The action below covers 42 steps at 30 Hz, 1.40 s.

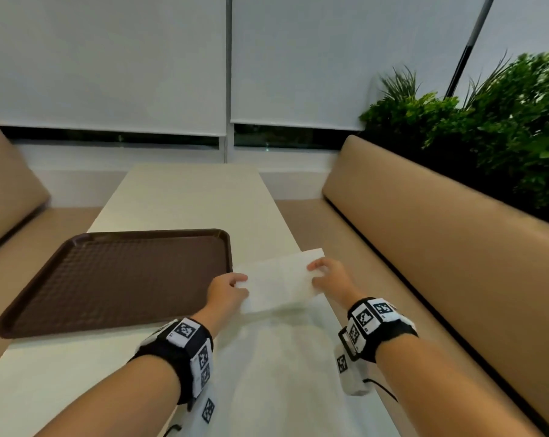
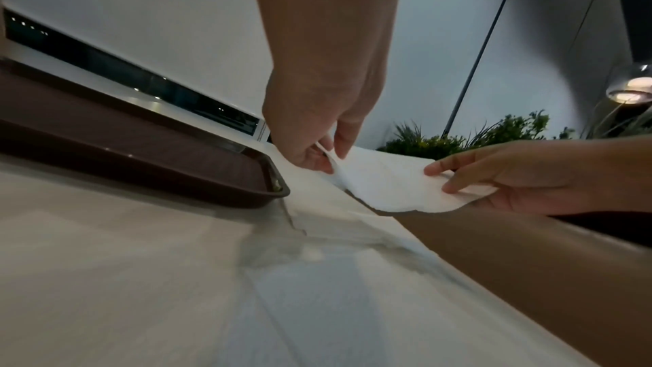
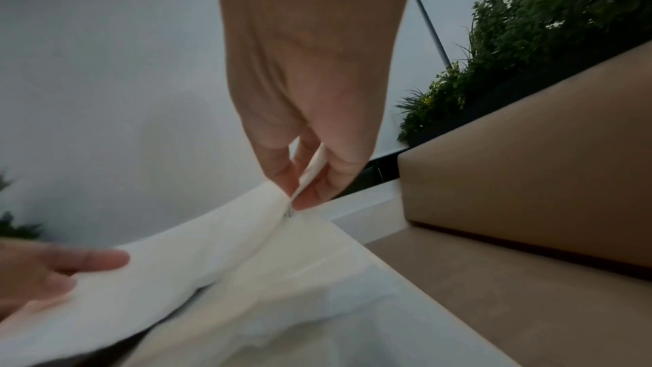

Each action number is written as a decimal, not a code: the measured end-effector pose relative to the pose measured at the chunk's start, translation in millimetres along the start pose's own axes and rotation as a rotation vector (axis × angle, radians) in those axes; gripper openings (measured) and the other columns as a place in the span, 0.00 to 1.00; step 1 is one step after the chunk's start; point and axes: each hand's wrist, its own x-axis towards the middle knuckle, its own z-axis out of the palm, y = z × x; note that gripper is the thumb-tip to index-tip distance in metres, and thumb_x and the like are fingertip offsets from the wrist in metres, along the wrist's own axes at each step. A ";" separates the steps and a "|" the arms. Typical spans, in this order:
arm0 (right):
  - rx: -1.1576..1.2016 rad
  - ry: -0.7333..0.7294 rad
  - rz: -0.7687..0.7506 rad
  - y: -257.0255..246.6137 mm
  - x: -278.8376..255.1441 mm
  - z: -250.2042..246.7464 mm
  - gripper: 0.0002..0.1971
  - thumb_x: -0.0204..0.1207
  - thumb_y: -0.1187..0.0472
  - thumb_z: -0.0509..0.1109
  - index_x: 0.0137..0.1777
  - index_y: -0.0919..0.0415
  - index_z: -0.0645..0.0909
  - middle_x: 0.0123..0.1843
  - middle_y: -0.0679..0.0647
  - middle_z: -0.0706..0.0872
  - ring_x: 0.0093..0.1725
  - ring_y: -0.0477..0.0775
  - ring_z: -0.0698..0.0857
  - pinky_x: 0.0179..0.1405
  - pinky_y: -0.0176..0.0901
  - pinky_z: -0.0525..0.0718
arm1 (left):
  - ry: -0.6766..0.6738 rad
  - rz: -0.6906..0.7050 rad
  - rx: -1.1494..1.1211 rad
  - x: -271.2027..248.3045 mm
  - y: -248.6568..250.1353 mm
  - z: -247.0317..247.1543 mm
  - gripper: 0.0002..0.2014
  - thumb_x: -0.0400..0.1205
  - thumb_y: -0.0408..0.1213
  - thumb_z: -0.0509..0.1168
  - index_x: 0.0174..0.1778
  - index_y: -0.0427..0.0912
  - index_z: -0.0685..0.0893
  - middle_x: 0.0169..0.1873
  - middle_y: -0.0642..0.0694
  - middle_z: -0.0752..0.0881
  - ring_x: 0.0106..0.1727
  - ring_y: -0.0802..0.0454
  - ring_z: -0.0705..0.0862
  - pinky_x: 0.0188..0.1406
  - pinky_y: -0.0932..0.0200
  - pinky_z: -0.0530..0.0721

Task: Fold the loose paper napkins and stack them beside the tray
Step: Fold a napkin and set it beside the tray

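Note:
A white paper napkin (image 1: 281, 280) hangs stretched between both hands, lifted just above the table to the right of the brown tray (image 1: 115, 275). My left hand (image 1: 232, 287) pinches its left edge between thumb and fingers, seen close up in the left wrist view as the left hand (image 2: 326, 161) on the napkin (image 2: 395, 186). My right hand (image 1: 322, 272) pinches the right edge; the right wrist view shows the right hand (image 3: 303, 189) with the napkin (image 3: 197, 256) doubled over. More loose white napkins (image 1: 279, 357) lie flat on the table beneath my wrists.
The cream table (image 1: 185, 197) runs away from me toward the window blinds. Tan booth benches (image 1: 440, 234) flank it on both sides, with green plants (image 1: 493, 121) behind the right one. The tray's bare inside fills the table's left half.

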 end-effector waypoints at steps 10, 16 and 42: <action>-0.462 -0.020 0.006 39.7 26.2 38.4 0.23 0.77 0.78 0.56 0.69 0.65 0.78 0.70 0.61 0.74 0.71 0.60 0.75 0.67 0.38 0.70 | -0.025 0.056 0.356 25.8 -12.9 19.3 0.23 0.78 0.15 0.57 0.66 0.36 0.79 0.70 0.39 0.74 0.69 0.41 0.74 0.60 0.61 0.74; -0.560 -0.022 -0.015 48.9 22.3 46.9 0.12 0.73 0.79 0.55 0.42 0.68 0.79 0.53 0.56 0.72 0.62 0.64 0.76 0.60 0.46 0.76 | -0.088 0.047 0.563 20.5 -5.2 25.4 0.21 0.81 0.19 0.55 0.69 0.37 0.76 0.70 0.39 0.72 0.70 0.41 0.74 0.66 0.58 0.74; -0.630 -0.383 -0.605 -72.5 -119.5 68.2 0.09 0.77 0.58 0.73 0.53 0.58 0.89 0.54 0.51 0.89 0.55 0.51 0.85 0.54 0.35 0.77 | 0.002 0.231 0.299 -220.3 -31.3 -166.1 0.11 0.79 0.40 0.69 0.51 0.63 0.83 0.55 0.63 0.79 0.55 0.61 0.80 0.49 0.68 0.77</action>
